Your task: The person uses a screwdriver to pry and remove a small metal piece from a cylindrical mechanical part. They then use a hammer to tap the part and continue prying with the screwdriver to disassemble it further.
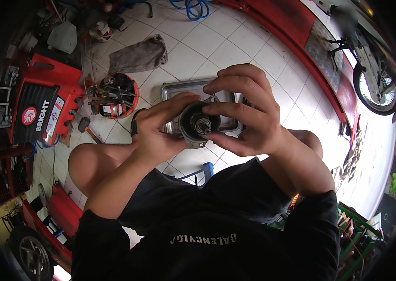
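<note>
I hold a round, dark metal motor part point(199, 124) with a small toothed shaft at its centre, above a metal tray point(179, 87) on the white tiled floor. My left hand point(156, 130) grips its left side, thumb stretched over the rim. My right hand point(247, 111) closes on it from the right, fingers curled over the top and thumb under the shaft. My knees sit to either side below the hands.
A red round bin point(115, 95) full of tools stands left of the tray, a grey rag point(138, 55) behind it. A red tool chest point(43, 105) is at far left, a motorcycle point(371, 70) on a red ramp at right, a blue hose point(193, 9) at top.
</note>
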A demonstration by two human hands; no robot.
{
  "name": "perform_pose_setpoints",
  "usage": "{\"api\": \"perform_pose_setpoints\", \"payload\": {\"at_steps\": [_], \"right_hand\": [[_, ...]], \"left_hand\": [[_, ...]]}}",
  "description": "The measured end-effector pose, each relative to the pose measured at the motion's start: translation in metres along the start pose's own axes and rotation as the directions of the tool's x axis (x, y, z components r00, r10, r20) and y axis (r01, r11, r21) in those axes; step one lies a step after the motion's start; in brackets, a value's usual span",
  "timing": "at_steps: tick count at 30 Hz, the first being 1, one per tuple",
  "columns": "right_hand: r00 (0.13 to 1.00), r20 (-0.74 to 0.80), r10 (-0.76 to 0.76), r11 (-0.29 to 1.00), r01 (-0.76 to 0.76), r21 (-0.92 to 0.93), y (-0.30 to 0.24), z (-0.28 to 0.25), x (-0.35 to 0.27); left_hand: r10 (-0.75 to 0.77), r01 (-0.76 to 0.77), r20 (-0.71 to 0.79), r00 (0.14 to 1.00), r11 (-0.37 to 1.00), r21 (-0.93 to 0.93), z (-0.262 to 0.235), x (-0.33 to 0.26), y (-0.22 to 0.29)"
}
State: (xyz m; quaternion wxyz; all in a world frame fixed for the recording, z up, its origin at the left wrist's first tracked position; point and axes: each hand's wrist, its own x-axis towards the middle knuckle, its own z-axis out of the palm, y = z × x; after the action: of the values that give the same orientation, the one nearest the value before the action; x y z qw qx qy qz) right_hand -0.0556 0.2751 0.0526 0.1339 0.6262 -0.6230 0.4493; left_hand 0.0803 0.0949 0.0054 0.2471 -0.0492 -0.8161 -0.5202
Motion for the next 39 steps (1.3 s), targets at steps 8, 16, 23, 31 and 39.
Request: {"api": "perform_pose_setpoints", "payload": {"at_steps": [8, 16, 23, 31, 39], "right_hand": [[1.0, -0.012, 0.009, 1.0, -0.009, 0.03, -0.0028, 0.0032, -0.0011], [1.0, 0.006, 0.017, 0.999, -0.017, 0.043, -0.0031, 0.0021, -0.001], [1.0, -0.013, 0.003, 0.999, -0.003, 0.051, -0.0021, 0.0045, -0.0013], [0.999, -0.033, 0.03, 0.995, -0.027, 0.098, -0.0008, 0.0064, -0.0043], [0.995, -0.049, 0.086, 0.976, -0.074, 0.203, -0.0026, 0.0055, -0.0061]], "left_hand": [[0.023, -0.023, -0.006, 1.0, 1.0, 0.002, 0.0029, 0.0023, 0.0005], [0.014, -0.014, 0.0, 1.0, 1.0, 0.022, 0.0034, 0.0017, 0.0004], [0.019, -0.019, 0.007, 1.0, 1.0, 0.007, 0.0024, 0.0011, -0.001], [0.021, -0.02, 0.021, 1.0, 0.999, -0.047, 0.0021, 0.0, -0.003], [0.024, -0.023, 0.043, 0.999, 1.0, -0.012, 0.0017, -0.0005, -0.0049]]}}
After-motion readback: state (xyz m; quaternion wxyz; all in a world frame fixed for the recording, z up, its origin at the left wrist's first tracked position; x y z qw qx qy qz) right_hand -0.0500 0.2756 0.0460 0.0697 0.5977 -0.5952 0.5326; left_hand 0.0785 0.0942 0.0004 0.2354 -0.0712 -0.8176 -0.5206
